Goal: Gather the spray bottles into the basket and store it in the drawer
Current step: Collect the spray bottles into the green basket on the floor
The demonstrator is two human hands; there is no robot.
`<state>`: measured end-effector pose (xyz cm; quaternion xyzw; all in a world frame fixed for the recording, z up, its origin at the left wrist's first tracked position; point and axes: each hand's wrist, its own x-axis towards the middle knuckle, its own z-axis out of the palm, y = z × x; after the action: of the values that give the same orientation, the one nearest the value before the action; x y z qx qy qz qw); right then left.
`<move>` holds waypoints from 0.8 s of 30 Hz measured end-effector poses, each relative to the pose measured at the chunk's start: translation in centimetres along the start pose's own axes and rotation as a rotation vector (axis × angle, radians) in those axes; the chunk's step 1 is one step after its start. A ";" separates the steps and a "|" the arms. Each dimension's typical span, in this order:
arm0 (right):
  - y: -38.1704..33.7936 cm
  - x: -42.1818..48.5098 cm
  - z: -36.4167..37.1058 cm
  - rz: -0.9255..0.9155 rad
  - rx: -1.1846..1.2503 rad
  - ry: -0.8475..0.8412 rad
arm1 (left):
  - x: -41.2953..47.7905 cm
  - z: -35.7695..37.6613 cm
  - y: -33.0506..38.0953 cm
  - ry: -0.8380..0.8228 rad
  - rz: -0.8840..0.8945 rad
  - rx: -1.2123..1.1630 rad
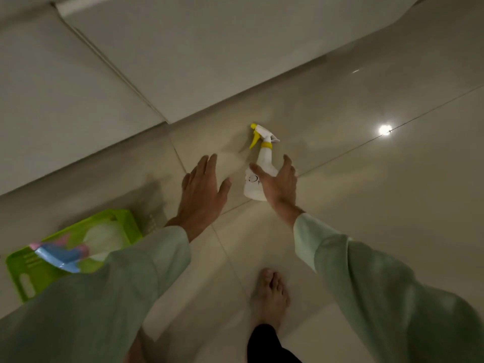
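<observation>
A white spray bottle (263,163) with a yellow trigger and nozzle lies on the tiled floor, nozzle pointing away from me. My right hand (279,186) hovers over its body with fingers spread, holding nothing. To the bottle's left, my left hand (201,196) is also open with fingers apart, over bare floor. A lime green basket (123,222) stands on the floor at the lower left, partly hidden by my left sleeve. Inside it lies a bottle with a blue and pink spray head (61,254) and a pale body.
White cabinet fronts (183,61) run along the floor's far edge, with a seam between two panels. My bare foot (271,294) stands on the glossy tiles at the bottom centre. A ceiling light reflects on the floor (385,129) at the right.
</observation>
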<state>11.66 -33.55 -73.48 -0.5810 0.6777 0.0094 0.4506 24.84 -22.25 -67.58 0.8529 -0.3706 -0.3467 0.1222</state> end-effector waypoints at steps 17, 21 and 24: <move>-2.3 -3.8 0.3 0.105 0.195 -0.188 | -4.9 -1.0 -2.4 0.031 0.027 0.022; -4.8 -9.9 -0.3 0.063 0.280 -0.230 | -9.3 -5.1 -3.0 0.073 -0.002 0.003; -6.8 -15.5 -0.3 0.007 0.348 -0.260 | -13.0 -9.0 -4.3 0.108 -0.036 -0.017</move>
<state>15.63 -23.83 -60.25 -0.4860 0.6071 -0.0314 0.6279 27.02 -10.40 -56.45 0.8758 -0.3454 -0.3054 0.1429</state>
